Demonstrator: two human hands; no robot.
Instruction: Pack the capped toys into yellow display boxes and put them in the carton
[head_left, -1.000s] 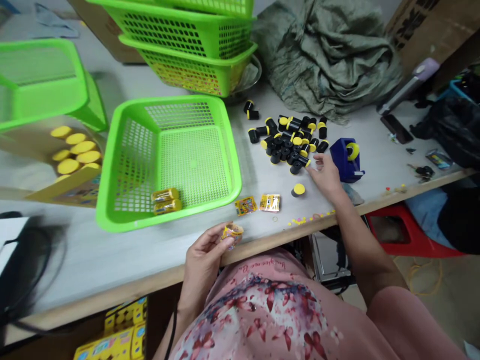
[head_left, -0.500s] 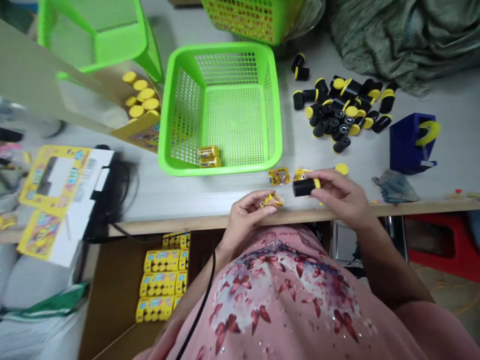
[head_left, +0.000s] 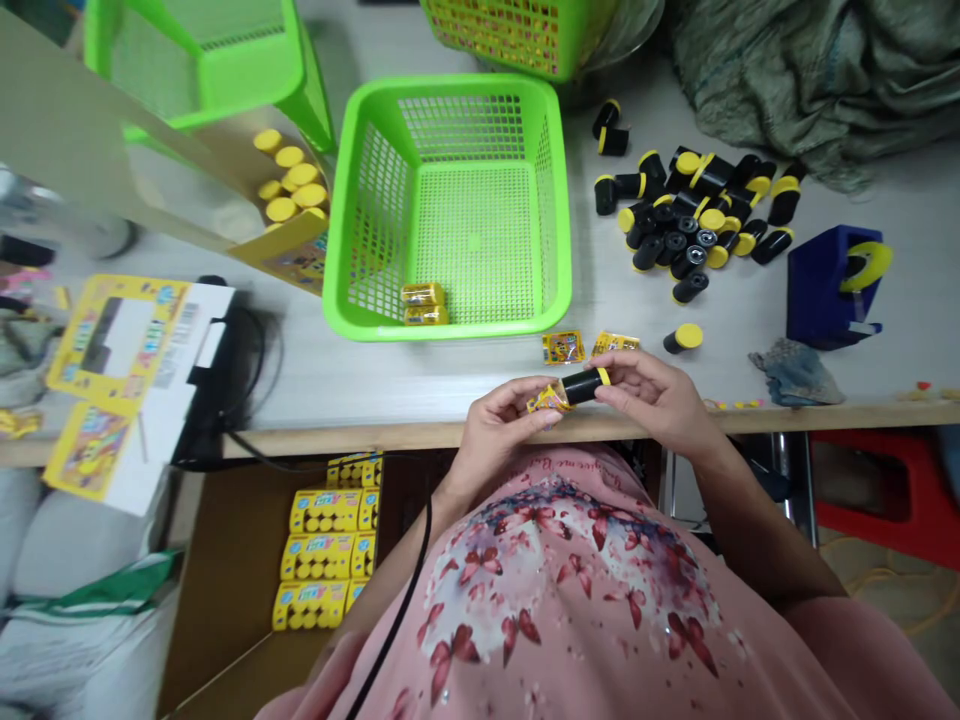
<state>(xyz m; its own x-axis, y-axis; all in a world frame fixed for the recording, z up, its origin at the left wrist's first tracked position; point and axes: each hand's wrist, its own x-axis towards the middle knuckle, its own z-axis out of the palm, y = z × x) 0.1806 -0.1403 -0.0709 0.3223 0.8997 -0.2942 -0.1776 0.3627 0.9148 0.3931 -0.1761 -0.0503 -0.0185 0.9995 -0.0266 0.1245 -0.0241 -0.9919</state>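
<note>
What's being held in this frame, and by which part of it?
The right hand grips a black cylinder by its yellow-capped end; the left hand pinches a small printed yellow wrapper at the cylinder's other end.

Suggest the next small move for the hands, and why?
Probably the right hand should push the black yellow-capped cylinder further into the printed yellow wrapper held by the left hand. Only its end seems to sit in the wrapper, while two wrapped pieces already lie in the green basket.
</note>
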